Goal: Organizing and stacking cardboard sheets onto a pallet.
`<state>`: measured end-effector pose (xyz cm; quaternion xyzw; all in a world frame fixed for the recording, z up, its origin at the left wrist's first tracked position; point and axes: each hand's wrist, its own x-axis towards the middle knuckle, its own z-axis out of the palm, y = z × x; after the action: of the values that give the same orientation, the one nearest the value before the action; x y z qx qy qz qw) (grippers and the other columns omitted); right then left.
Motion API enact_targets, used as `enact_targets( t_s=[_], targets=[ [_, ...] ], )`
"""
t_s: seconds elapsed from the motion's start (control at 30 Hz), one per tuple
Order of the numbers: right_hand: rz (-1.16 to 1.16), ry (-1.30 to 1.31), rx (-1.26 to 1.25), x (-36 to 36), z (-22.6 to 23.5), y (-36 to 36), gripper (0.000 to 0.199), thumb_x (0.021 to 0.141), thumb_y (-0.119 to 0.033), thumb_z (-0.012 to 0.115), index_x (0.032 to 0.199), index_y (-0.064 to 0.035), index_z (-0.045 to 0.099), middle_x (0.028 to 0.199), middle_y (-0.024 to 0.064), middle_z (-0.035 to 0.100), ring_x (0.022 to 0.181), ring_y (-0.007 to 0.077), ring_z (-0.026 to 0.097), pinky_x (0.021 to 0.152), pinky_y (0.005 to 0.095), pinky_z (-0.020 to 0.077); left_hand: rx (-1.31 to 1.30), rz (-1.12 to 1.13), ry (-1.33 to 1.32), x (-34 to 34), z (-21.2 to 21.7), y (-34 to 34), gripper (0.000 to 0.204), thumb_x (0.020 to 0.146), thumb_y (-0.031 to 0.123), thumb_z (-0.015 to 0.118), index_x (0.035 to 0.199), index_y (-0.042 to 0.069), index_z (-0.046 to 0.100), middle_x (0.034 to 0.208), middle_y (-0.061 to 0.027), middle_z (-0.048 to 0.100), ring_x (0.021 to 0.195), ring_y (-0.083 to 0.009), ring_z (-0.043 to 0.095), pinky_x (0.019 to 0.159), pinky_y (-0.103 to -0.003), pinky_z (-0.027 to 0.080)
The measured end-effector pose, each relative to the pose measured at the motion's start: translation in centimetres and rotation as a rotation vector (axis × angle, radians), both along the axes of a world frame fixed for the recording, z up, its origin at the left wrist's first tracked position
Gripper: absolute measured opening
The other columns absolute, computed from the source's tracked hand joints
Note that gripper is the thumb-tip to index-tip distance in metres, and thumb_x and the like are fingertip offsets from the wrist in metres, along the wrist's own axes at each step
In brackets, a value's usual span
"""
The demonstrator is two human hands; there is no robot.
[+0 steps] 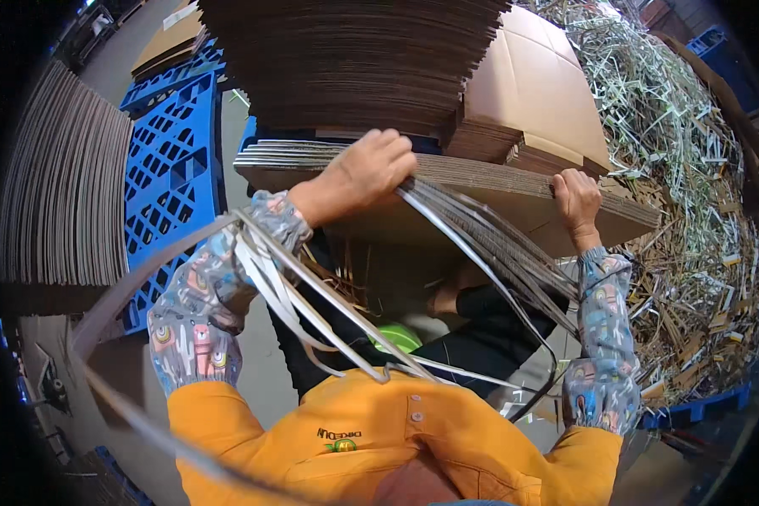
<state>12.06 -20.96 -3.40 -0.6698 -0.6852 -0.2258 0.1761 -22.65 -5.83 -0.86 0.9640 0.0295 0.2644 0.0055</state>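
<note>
A bundle of long, thin cardboard strips [489, 232] is in my left hand [367, 173], which is closed at the upper edge of a stack of cardboard sheets [481, 198]. From that fist the strips bend down to the right, toward my right forearm. More pale strips [291, 287] loop by my left wrist and across my lap. Further right, my right hand [578, 202] has its fingers curled over the same stack's top edge. The stack stands tilted in front of my knees. My left fingertips are hidden behind the fist.
A tall pile of brown cardboard [354, 67] rises straight ahead, with a cardboard block [535, 84] beside it. At left, a blue plastic pallet [173, 181] stands next to stacked sheets [63, 181]. A large heap of shredded strips [675, 143] fills the right. Something green [396, 339] lies below.
</note>
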Motion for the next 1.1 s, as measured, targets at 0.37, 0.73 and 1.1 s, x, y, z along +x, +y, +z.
enact_targets(
  t_s=[0.37,0.73,1.1],
  targets=[
    [-0.013,-0.014,0.053,1.3,-1.0,1.6,0.026,0.087,-0.026,0.046,0.069,-0.0076,0.051,0.064,0.0109,0.051,0.063,0.0296,0.051,0.059,0.0374,0.0383,-0.142,-0.156,0.264,-7.5,2.9,-2.4,0.018,0.064,0.013,0.061,0.07,0.007,0.045,0.07,-0.0052,0.043,0.068,-0.0192,0.046,0.062,-0.03,0.039],
    [-0.05,-0.056,0.033,2.6,-1.5,3.8,0.027,0.089,-0.024,0.041,0.071,-0.0049,0.048,0.071,0.0124,0.051,0.07,0.0307,0.052,0.064,0.0388,0.0397,0.054,0.385,0.517,-19.9,2.8,-3.1,0.012,0.063,0.008,0.056,0.067,0.009,0.045,0.068,-0.0049,0.043,0.069,-0.0213,0.049,0.062,-0.032,0.039],
    [0.077,-0.431,0.041,10.2,-4.1,6.3,0.026,0.089,-0.025,0.039,0.109,-0.0113,0.049,0.091,0.0082,0.055,0.084,0.0278,0.055,0.07,0.04,0.0432,-0.19,0.743,0.75,-27.0,3.1,-9.1,0.028,0.07,0.028,0.069,0.075,0.007,0.05,0.064,-0.011,0.057,0.065,-0.0304,0.058,0.057,-0.042,0.044]
  ],
)
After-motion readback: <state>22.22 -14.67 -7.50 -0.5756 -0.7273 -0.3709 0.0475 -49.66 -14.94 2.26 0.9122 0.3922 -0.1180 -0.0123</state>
